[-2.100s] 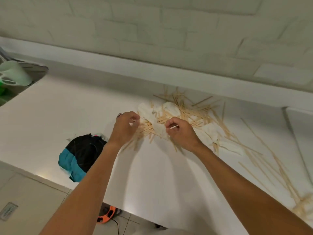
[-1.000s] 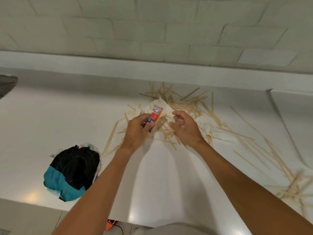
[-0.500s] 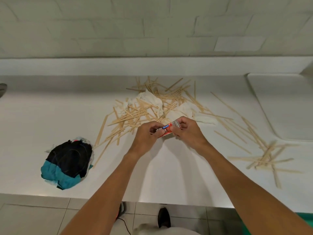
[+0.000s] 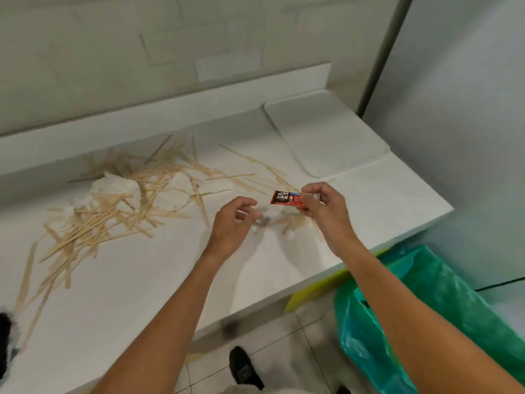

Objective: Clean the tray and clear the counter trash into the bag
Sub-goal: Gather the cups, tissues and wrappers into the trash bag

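Progress looks early: most of the trash is yet to be cleared. Wooden stirrers lie strewn in a wide heap over the counter, tangled with crumpled tissues, and a few more sit beneath the hands. The white tray at the far right corner shows no litter on it; whether it has been wiped cannot be told. The green bag stands open on the floor just past the counter's right end.

The right hand pinches a red coffee sachet by one end between thumb and fingertips, above the counter and not yet over the bag. The left hand hovers beside it, fingers loosely curled round nothing. The sachet is a narrow flat strip, red and black with white lettering, seemingly empty and light.
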